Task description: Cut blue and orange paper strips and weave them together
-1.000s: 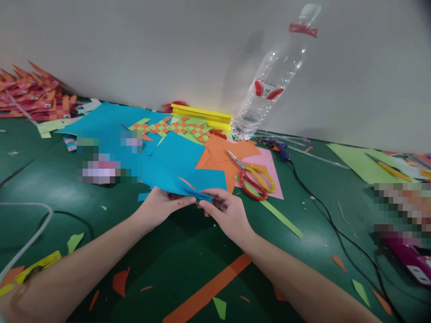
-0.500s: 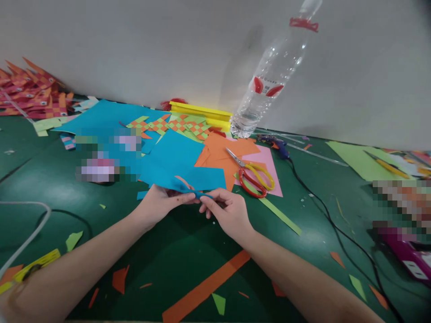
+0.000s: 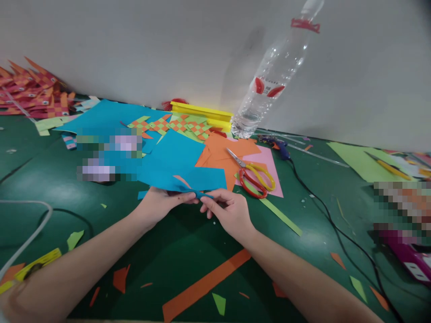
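Observation:
Both my hands meet at the middle of the table, pinching a narrow blue paper strip (image 3: 199, 194). My left hand (image 3: 164, 202) grips its left part with the thumb on top. My right hand (image 3: 229, 207) has thumb and forefinger closed on its right end. A thin pinkish-orange paper sliver (image 3: 182, 181) sticks up just behind the fingers. Right behind my hands lie blue sheets (image 3: 175, 154). To the right of them, scissors (image 3: 251, 174) with one red and one yellow handle rest on orange paper (image 3: 232, 147) and pink paper (image 3: 274, 168). The strip's lower side is hidden by my fingers.
A clear bottle (image 3: 269, 76) stands by the wall. Woven paper fish (image 3: 183, 125) lie before a yellow folded strip (image 3: 202, 112); red-orange ones (image 3: 33, 92) pile up at left. A glue gun (image 3: 283, 150) trails a black cord. An orange strip (image 3: 205, 287) and scraps lie in front.
Hardly anything differs. My hands keep their pinch on the blue strip, and the whole view has shifted very slightly.

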The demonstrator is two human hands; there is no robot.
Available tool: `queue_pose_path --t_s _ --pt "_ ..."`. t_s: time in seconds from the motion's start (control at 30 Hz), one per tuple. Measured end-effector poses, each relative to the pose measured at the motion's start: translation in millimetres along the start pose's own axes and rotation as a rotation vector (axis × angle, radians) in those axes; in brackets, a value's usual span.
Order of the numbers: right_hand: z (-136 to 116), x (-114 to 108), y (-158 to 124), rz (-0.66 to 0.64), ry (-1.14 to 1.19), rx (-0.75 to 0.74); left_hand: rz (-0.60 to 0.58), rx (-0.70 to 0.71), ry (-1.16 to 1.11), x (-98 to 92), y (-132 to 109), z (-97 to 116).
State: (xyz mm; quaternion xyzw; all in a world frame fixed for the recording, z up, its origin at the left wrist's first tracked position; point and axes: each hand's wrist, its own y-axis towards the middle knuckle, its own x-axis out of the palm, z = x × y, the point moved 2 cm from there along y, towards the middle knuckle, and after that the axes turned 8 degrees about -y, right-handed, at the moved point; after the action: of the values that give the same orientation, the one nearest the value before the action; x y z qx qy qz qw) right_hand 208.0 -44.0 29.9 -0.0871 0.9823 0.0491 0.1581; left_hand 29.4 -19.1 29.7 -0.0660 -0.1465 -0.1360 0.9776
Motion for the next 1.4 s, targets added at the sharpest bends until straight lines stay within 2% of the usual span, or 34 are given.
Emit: queue_pose_path --t_s 0.17,0.43,0.57,0.73,0.87,0.93,1.03,1.13,1.27,1.4 --pt "4 -2 2 0.031 0.034 -0.034 0.132 -0.036 -0.082 -9.4 6 -5" --pt "7 -13 11 0.148 0.099 0.01 0.465 0.156 -0.387 -33.1 16 3" --pt "13 -16 15 0.231 0.247 -0.02 0.56 0.19 -0.424 -37.0 17 5" --pt "20 -19 16 0.349 0.357 -0.024 0.497 0.204 -0.387 -35.2 16 3" --pt "19 -24 18 0.449 0.4 -0.009 0.518 0.194 -0.389 -38.5 17 0" --pt "17 -25 19 0.465 0.408 -0.02 0.478 0.174 -0.377 -37.2 16 0" --pt "11 -21 17 0.402 0.393 -0.056 0.35 0.125 -0.336 -27.5 13 0" --pt "7 -12 14 0.291 0.353 -0.054 0.211 0.039 -0.263 -12.5 5 -1" --pt "5 1 7 0.114 0.254 -0.038 0.063 0.011 -0.199 3.2 -3 -1" --pt "4 5 2 0.073 0.244 -0.082 -0.106 0.012 -0.13 10.9 -6 1"
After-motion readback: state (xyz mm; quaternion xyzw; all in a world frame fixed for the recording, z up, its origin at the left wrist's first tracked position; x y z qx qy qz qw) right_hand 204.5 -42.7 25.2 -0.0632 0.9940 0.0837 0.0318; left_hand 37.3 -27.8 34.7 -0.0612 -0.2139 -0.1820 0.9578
